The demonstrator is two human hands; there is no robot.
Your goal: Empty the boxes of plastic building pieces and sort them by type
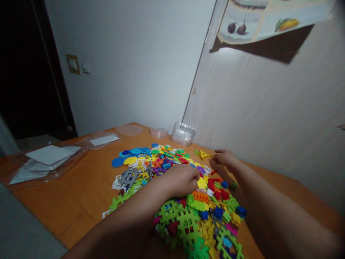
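While the left hand (181, 180) rests knuckles-up on the pile of coloured plastic pieces (188, 201) spread over the wooden table (81, 194), its fingers are curled shut (any piece inside them is hidden). The right hand (225, 160) lies at the pile's far edge, fingers drawn together with the tips at a yellow piece (204, 154); whether they grip it cannot be told. A clear container (183, 133) stands by the wall, apart from both hands.

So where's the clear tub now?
Head view: the clear tub sits at the far edge of the table by the wall, right of a small bowl.
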